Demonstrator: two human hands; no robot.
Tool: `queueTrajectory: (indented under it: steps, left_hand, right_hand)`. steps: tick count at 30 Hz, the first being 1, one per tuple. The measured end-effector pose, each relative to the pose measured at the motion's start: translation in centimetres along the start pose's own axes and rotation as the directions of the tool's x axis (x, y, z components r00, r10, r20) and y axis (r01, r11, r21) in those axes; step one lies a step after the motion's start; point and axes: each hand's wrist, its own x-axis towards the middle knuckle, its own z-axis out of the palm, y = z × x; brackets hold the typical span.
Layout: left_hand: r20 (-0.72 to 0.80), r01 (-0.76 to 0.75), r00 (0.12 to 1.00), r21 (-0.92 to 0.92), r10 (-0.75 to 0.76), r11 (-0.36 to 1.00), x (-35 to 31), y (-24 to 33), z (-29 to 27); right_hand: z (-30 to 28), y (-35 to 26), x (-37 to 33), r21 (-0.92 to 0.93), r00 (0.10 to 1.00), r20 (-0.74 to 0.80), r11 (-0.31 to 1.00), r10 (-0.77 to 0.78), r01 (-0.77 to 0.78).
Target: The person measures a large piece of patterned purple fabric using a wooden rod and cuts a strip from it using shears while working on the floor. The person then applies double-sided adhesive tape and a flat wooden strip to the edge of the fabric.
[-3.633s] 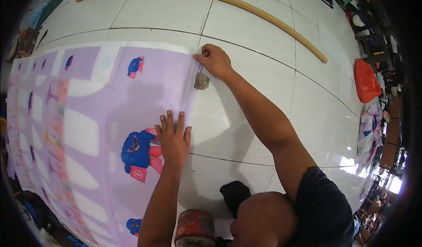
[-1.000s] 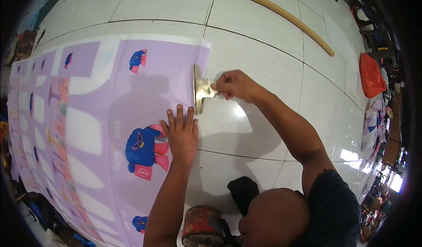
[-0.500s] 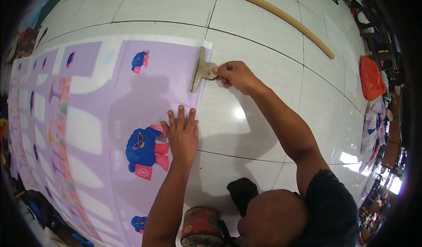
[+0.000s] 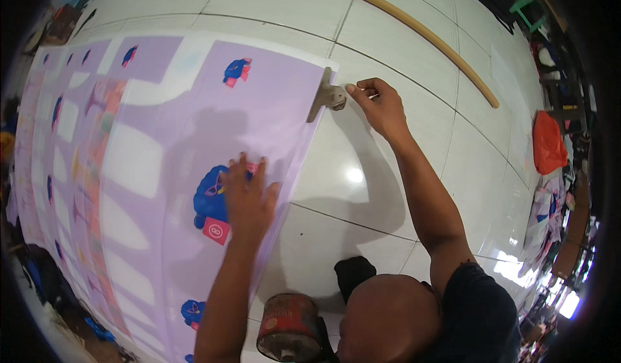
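Spreading left hand [image 4: 248,202] wide over lilac sheet [image 4: 278,111]. Curling empty right hand [image 4: 383,107] loosely beside metal clip [image 4: 332,96] at sheet's edge.

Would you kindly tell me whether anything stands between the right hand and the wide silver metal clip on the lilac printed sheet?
Nothing visible does: the right hand is close beside the wide silver metal clip, with no object between them. The left hand, over the lilac printed sheet, lies aside.

The printed sheet [image 4: 278,104] at nine o'clock looks smooth and faintly satiny, the clip [image 4: 325,96] at twelve dull metal, the floor tiles [image 4: 323,175] glossy, the tin [image 4: 289,319] at six rough, worn metal.
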Motion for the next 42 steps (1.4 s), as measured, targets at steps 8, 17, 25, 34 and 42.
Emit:
queueTrajectory:
  steps: [8, 17, 25, 34, 42]
  left_hand:
    - [0.083, 0.301, 0.937, 0.300, -0.339, 0.905, -25.5, -15.0, -19.6]
    - [-0.114, 0.864, 0.496, -0.036, -0.861, 0.502, -60.9, -13.7, -24.8]
    - [-0.209, 0.712, 0.693, 0.047, -0.690, 0.701, -61.1, -11.0, -11.4]
    - [-0.119, 0.570, 0.820, 0.079, -0.559, 0.818, -56.7, -8.2, -7.4]
    - [-0.118, 0.596, 0.802, 0.078, -0.586, 0.799, -57.5, -8.7, -6.1]
  right_hand:
    - [6.0, -8.1, -12.4, 0.169, 0.738, 0.427, 0.848, -0.522, 0.502]
    - [6.9, -14.8, -30.7, 0.630, -0.461, 0.717, 0.202, -0.524, 0.750]
    - [6.6, -15.3, -36.9, 0.706, -0.622, 0.704, 0.249, -0.342, 0.663]
    - [12.1, -12.6, -33.2, 0.200, -0.014, 0.828, 0.272, -0.561, 0.941]
    - [15.5, -5.9, -33.6, 0.124, -0.138, 0.882, -0.060, -0.450, 0.990]
